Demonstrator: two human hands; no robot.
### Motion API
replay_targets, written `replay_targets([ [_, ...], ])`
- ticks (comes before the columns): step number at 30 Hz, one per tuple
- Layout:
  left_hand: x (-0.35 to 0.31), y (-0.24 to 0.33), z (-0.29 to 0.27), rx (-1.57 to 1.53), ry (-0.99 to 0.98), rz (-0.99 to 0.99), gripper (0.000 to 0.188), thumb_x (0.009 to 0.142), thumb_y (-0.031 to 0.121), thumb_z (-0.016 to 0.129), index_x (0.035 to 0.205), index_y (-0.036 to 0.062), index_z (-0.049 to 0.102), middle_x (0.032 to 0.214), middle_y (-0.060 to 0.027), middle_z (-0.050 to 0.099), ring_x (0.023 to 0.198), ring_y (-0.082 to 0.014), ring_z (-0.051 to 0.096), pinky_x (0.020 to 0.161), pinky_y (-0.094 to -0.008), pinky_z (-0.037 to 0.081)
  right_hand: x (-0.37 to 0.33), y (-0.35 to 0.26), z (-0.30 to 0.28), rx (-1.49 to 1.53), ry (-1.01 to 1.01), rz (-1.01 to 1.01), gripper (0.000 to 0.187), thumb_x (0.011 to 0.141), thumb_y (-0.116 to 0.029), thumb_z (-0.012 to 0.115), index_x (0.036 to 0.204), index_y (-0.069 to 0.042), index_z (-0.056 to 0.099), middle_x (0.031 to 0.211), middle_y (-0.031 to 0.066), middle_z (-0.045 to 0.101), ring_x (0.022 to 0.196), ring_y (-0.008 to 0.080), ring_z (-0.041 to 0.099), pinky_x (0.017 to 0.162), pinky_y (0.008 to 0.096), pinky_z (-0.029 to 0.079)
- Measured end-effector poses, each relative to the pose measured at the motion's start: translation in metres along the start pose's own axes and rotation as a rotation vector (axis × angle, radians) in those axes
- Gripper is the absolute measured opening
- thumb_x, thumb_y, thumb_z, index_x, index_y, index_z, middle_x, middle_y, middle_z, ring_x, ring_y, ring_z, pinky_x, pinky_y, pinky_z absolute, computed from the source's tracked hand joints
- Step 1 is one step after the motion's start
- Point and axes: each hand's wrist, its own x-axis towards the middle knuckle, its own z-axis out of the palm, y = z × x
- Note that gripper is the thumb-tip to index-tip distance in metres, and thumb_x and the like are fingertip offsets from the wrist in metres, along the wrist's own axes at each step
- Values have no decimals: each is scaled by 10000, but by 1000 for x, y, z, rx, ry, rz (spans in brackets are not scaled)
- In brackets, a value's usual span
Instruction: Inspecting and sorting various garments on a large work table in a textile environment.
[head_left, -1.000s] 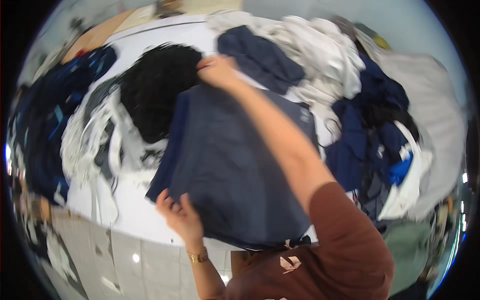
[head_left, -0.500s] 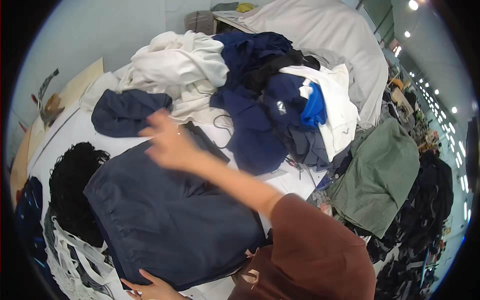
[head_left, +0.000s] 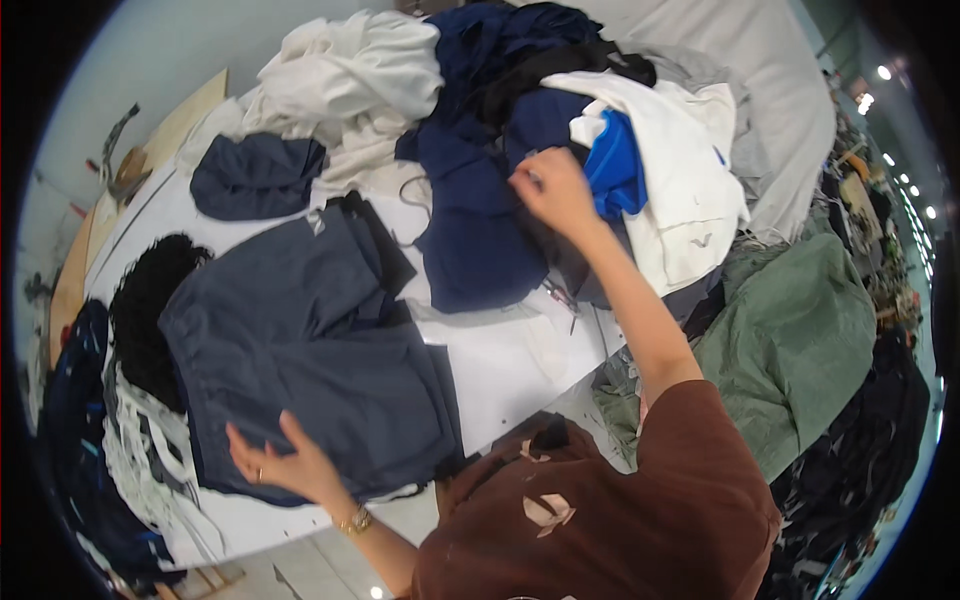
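A pair of dark grey-blue shorts [head_left: 300, 350] lies spread on the white table, its gathered waistband on the left and its legs on the right. My left hand [head_left: 285, 465] is over the lower part of the shorts, fingers spread, holding nothing. Beyond the table's middle, my right hand [head_left: 560, 190] is at a navy garment in the pile, fingers curled together; whatever is between them is hidden. Close beside it are a bright blue cloth [head_left: 615, 165] and a white garment [head_left: 675, 200]. A small pale patch [head_left: 317, 222] shows on the shorts' upper leg.
A folded dark garment [head_left: 255, 175] and white cloth [head_left: 350, 65] lie at the far left. Black stringy material [head_left: 155, 310] and white strips [head_left: 140, 450] sit along the left edge. Small scissors [head_left: 562, 298] lie near the navy pile. Green cloth [head_left: 790, 340] is at right.
My right hand has gone from above the shorts to the navy garment on the right. My left hand has come off the shorts' lower corner and opened. The view has shifted.
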Motion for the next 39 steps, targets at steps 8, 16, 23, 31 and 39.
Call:
replay_targets([
  [8,-29,73,-10,-239,-166,71,696,788,141,731,1384,63,381,1455,-167,205,1335,-282,257,979,-423,380,-101,-27,134,69,-405,107,365,757,-335,717,1039,-111,660,1225,162,561,1143,332,530,913,414,439],
  [16,-23,69,-7,-297,-212,-1,555,795,92,704,1296,60,466,1309,-110,449,1252,-255,389,927,-382,423,71,-51,24,984,-147,257,83,894,-85,596,960,-35,596,834,-41,558,789,50,494,718,200,411],
  [23,-22,128,37,-550,-549,326,627,680,97,772,1247,66,508,1241,-161,491,1148,-310,482,947,-365,425,169,-40,-49,916,232,-154,282,896,-177,615,1129,-21,585,970,-28,584,878,40,520,786,198,414],
  [31,-22,79,26,-914,-556,-321,203,818,-6,591,1019,20,571,748,13,561,669,-75,533,652,-210,450,112,9,41,1090,-294,178,253,896,-148,589,1115,-22,602,947,35,653,809,131,618,717,293,488],
  [39,-56,-4,27,-200,-805,-214,355,730,216,758,996,24,623,854,-122,624,782,-256,617,712,-350,492,-20,-59,90,555,-767,270,257,870,-199,632,1086,-61,636,778,129,666,672,192,647,639,305,505],
])
